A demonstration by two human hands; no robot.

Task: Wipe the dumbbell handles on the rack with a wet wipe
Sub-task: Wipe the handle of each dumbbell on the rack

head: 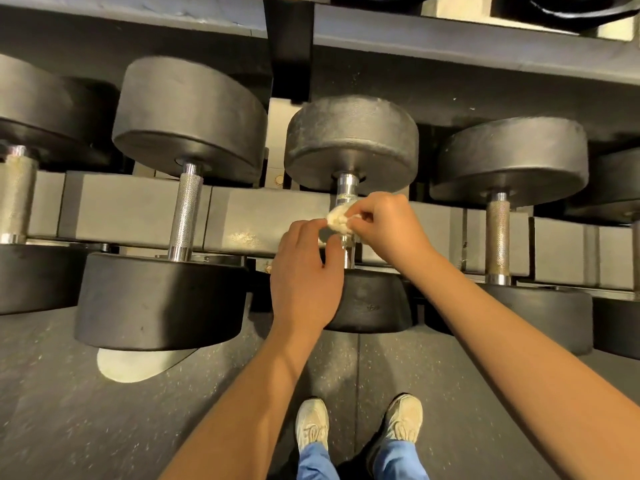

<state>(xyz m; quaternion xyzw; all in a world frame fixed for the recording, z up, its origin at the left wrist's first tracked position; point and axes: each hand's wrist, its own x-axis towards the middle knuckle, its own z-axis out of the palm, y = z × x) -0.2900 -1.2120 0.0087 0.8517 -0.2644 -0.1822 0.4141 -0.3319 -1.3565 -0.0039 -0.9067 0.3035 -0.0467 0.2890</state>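
I judge the crumpled off-white wet wipe [337, 219], pinched by both my left hand [304, 271] and right hand [384, 225] over the knurled chrome handle of the middle black dumbbell [347, 187], to be light, limp and easily torn, best gripped bunched and wrapped round that rigid, heavy bar.

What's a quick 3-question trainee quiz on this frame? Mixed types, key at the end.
1. True or false: the left hand and right hand both pinch the wipe.
2. Counting from the picture's left, the wipe is at which handle? A) second B) third C) fourth
3. How many handles show left of the wipe?
Key: 1 true. 2 B, the third handle. 3 two: the first handle and the second handle.
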